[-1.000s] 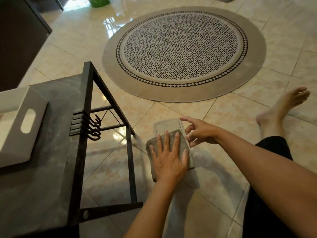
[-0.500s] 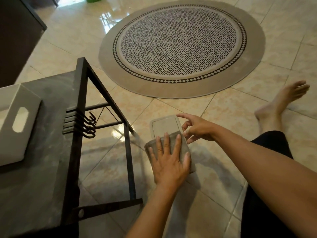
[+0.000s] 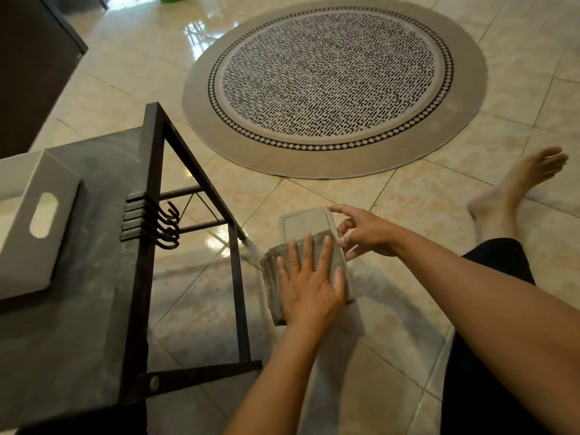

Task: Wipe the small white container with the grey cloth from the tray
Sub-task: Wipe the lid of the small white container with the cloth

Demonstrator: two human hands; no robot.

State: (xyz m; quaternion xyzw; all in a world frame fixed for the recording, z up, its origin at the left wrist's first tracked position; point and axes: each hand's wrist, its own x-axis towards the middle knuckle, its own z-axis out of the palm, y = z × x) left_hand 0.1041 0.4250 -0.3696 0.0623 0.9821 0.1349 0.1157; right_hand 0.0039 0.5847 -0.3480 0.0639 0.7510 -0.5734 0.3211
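Head view: the small white container [image 3: 306,221], rectangular with rounded corners, sits at centre frame, with glossy beige floor tiles [image 3: 408,196] around it. The left hand [image 3: 309,285], fingers straight, presses the grey cloth [image 3: 272,277] flat over its near half. The right hand [image 3: 365,233] holds its right edge with bent fingers. A round rug [image 3: 332,86] fills the upper centre. At the left edge, the white tray [image 3: 18,246] rests on a dark table [image 3: 78,324].

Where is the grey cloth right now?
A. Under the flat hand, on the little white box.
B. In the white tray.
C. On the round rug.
A: the left hand presses the grey cloth flat onto the small white container.
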